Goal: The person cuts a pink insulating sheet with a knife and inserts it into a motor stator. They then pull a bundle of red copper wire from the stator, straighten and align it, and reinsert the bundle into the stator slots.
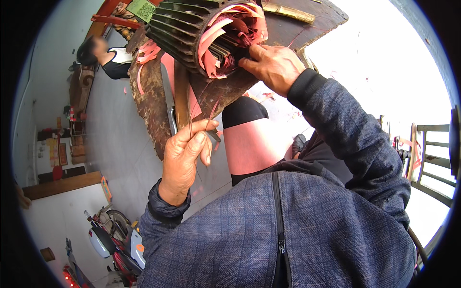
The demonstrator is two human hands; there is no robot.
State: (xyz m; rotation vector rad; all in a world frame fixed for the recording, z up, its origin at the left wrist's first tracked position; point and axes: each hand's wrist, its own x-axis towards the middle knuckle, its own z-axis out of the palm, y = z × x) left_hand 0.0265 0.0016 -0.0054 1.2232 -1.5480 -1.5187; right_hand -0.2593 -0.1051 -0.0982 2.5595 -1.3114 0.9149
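A finned metal motor stator (175,36) lies on its side on the worn wooden bench (149,103), its round opening turned toward me. Pink insulating paper (207,45) lines the opening, and dark red copper windings (245,37) sit inside. My right hand (276,67) is at the opening's right edge with its fingers bent against the windings; its fingertips are partly hidden, so what they grip is unclear. Below the stator, my left hand (185,151) pinches thin copper wires (212,109) that run up to the opening.
Beside the stator lie a wooden bar (181,96), a long-bladed knife (171,117) and pink paper strips (148,52). A bamboo strip (290,13) rests behind. Pink paper (252,146) covers my thigh. A person (113,60) is at far left; a motorbike (115,240) stands lower left.
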